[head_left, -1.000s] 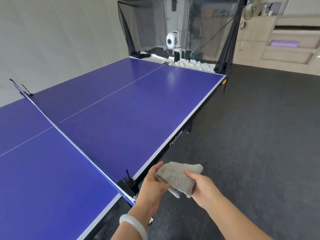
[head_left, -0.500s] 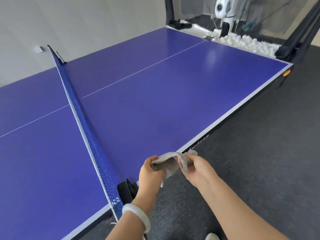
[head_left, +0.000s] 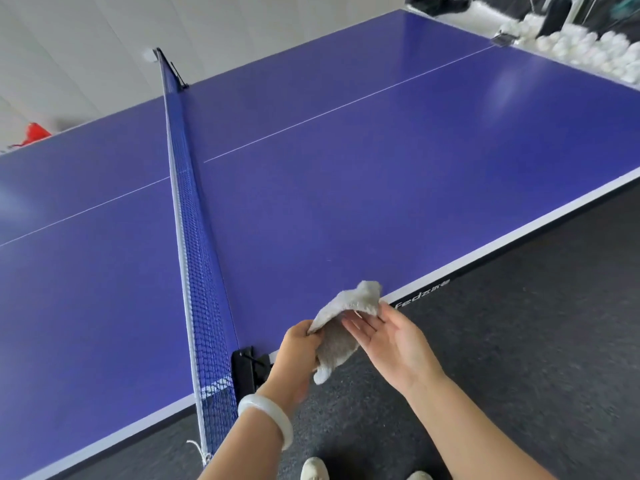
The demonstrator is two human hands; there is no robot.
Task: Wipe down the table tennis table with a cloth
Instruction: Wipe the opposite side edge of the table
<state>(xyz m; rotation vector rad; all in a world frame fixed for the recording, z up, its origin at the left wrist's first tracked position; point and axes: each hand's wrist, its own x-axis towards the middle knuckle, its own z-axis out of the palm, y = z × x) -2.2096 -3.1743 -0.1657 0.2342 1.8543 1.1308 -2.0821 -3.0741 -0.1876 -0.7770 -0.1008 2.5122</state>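
While the left hand (head_left: pixel 300 348) curls its fingers round one edge of the grey cloth (head_left: pixel 346 318), the right hand (head_left: pixel 389 341) lies open beside it, palm up, its straight fingers (head_left: pixel 356 325) against the cloth's underside and gripping nothing. The cloth sits in the lower middle of the frame, bunched between the two hands. Its upper fold overlaps the white border of the table tennis table (head_left: pixel 381 174), and its lower corner hangs in front of the dark grey floor (head_left: pixel 536 341). Whether it touches the tabletop I cannot tell.

A white bangle (head_left: pixel 268 419) circles the left wrist. Just left of the left hand a black clamp (head_left: pixel 246 370) fixes the net (head_left: pixel 194 258) to the table's near edge, and the net runs from bottom centre up to the upper left. The tabletop is blue, with a thin white centre line crossing both halves. Pale lettering (head_left: pixel 422 295) shows on its dark side rail, just right of the cloth.

In the upper right corner a heap of white balls (head_left: pixel 588 46) lies past the table's far end. At the left edge of the frame something red (head_left: pixel 34 134) shows beyond the table — too blurred to identify. Two pale shoe tips (head_left: pixel 313 470) poke in at the bottom edge.
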